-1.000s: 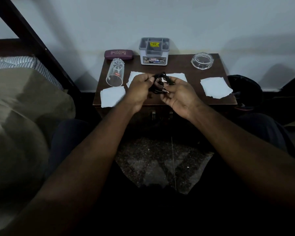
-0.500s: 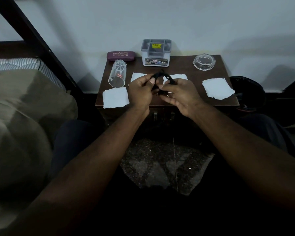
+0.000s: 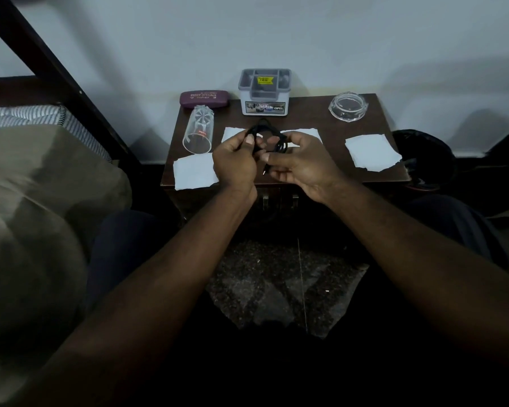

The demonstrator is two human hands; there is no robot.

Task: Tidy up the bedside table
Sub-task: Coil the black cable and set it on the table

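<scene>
Both hands pinch a black cable (image 3: 266,136) into a coil just above the front of the bedside table (image 3: 306,113).

Left hand (image 3: 235,163) and right hand (image 3: 300,164) each close finger and thumb on the loops, a metal plug dangling below. Beyond the grip stands a grey organiser box (image 3: 264,92); left of it lies a tipped glass (image 3: 198,132); paper scraps (image 3: 370,152) lie on either side. Coiling looks unfinished; next, probably tuck the end in and stow the bundle.
</scene>
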